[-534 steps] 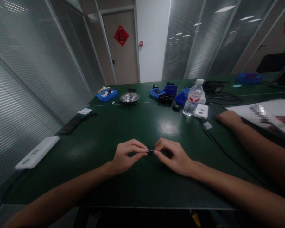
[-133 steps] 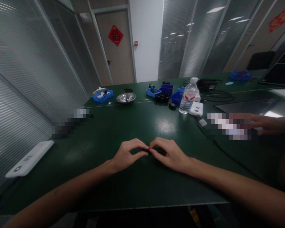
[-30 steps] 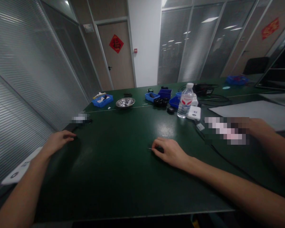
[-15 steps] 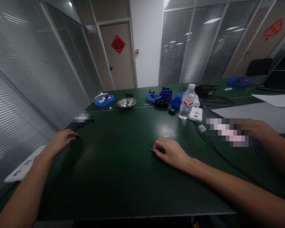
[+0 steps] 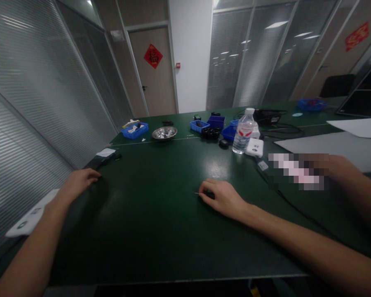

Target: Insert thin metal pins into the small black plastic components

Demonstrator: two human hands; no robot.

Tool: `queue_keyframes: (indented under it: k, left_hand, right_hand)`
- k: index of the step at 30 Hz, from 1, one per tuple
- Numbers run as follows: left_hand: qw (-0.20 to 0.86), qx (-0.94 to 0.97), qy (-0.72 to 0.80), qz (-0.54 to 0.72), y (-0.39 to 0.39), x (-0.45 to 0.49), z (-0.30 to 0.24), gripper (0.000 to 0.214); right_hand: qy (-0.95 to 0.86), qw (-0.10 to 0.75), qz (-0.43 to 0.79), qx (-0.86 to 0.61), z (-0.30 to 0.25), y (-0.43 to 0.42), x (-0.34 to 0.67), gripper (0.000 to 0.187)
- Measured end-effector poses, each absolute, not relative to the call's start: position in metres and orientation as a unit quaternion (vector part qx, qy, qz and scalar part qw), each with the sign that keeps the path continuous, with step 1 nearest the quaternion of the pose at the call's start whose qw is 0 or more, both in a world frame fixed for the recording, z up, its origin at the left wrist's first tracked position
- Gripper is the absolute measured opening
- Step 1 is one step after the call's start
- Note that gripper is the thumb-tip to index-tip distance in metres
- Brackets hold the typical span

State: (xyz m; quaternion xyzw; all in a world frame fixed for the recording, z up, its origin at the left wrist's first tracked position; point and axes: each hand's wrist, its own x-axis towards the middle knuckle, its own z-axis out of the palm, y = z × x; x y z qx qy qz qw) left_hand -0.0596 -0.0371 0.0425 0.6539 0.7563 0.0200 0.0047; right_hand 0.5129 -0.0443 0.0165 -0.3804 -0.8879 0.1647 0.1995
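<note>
My right hand (image 5: 222, 197) rests on the dark green table (image 5: 160, 214) near its middle, fingers curled round a small dark part (image 5: 207, 194). A thin pin (image 5: 196, 193) sticks out to the left of the fingertips. My left hand (image 5: 78, 182) lies palm down far to the left, on the near end of a dark flat phone (image 5: 97, 163). Its fingers are loosely bent and hold nothing.
Another person's hand (image 5: 340, 167) rests at the right beside white sheets (image 5: 334, 142). A black cable (image 5: 293, 204) crosses the table there. Farther back stand a water bottle (image 5: 243, 132), white power bank (image 5: 255, 147), metal bowl (image 5: 164, 133) and blue bins (image 5: 135, 130). A white device (image 5: 31, 214) lies near left.
Earlier both hands pinched the small part together at the centre. Since then my left hand has gone to the phone at the left. Over the last second neither hand has moved.
</note>
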Motion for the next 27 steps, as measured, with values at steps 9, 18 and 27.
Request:
queue_keyframes:
  k: [9, 18, 27]
  left_hand:
    - [-0.013, 0.633, 0.773, 0.026, -0.036, -0.056, 0.046, 0.033]
    - [-0.023, 0.627, 0.779, 0.018, -0.040, -0.051, 0.045, 0.030]
    - [-0.044, 0.633, 0.773, 0.012, -0.046, -0.042, 0.045, 0.033]
  right_hand:
    - [-0.889, 0.205, 0.166, -0.375, 0.015, -0.044, 0.515, 0.014]
    - [-0.890, 0.207, 0.169, -0.369, 0.013, -0.042, 0.515, 0.014]
    - [-0.891, 0.207, 0.165, -0.370, 0.016, -0.044, 0.514, 0.013]
